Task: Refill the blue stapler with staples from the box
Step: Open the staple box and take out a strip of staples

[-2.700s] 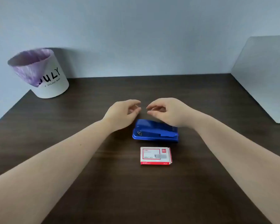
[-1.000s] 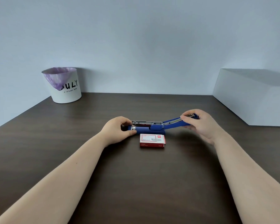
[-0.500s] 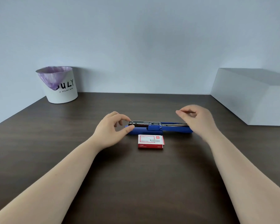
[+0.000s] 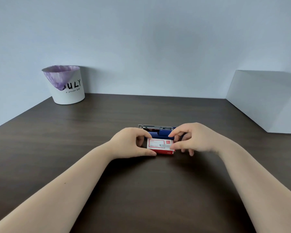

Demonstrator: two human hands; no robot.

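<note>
The red and white staple box lies on the dark table in the middle of the view. My left hand grips its left end between thumb and fingers. My right hand pinches its right end, thumb near the front corner and index finger at the back. Just behind the box lies the blue stapler, swung flat open with its metal staple rail exposed on top. Its right half is hidden behind my right hand.
A white bin with a purple liner stands at the back left by the wall. A pale grey box fills the right back corner. The dark wooden table runs toward me between my forearms.
Both hands have left the opened stapler and come down onto the staple box, taking hold of its two ends. The stapler stays flat open behind it.
</note>
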